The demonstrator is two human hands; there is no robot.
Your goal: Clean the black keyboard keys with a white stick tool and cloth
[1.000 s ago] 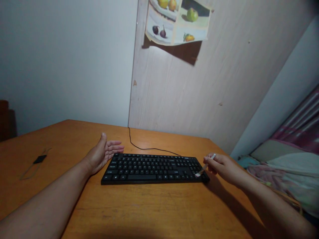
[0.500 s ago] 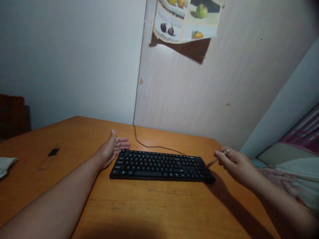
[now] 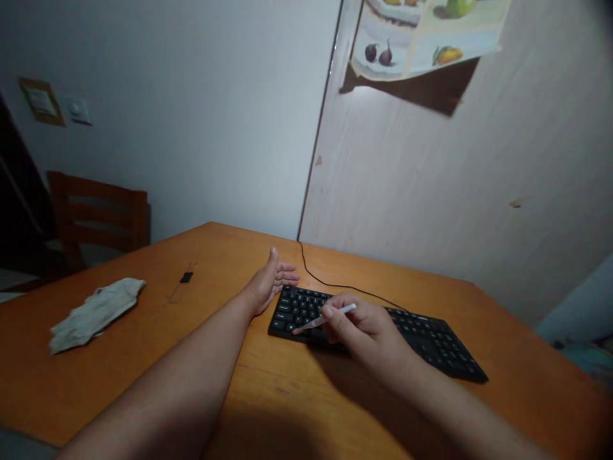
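Note:
A black keyboard (image 3: pixel 297 308) lies on the wooden table, tilted down towards the right in view. My left hand (image 3: pixel 268 284) rests on its edge at the keyboard's left end, thumb up and fingers stretched out, touching or nearly touching the keyboard's corner. Pinched between the fingers of my right hand (image 3: pixel 359 322) is a slim, pale stick with a white end and a tapered tip, which looks like a thin brush (image 3: pixel 313 323). Its tip is at the keys of the bottom row near the left end. My right hand hides the keyboard's middle.
A black cable (image 3: pixel 330 284) runs from the keyboard to the table's back edge by the wall. On the left of the table (image 3: pixel 191 332) lie a crumpled pale cloth (image 3: pixel 98 313) and a small black object (image 3: pixel 186 277) with thin strands. A wooden chair (image 3: pixel 103 211) stands behind.
My right hand has moved with the thin brush from the keyboard's right end to its left end. The view has turned left, and the keyboard appears more slanted. My left hand keeps its place.

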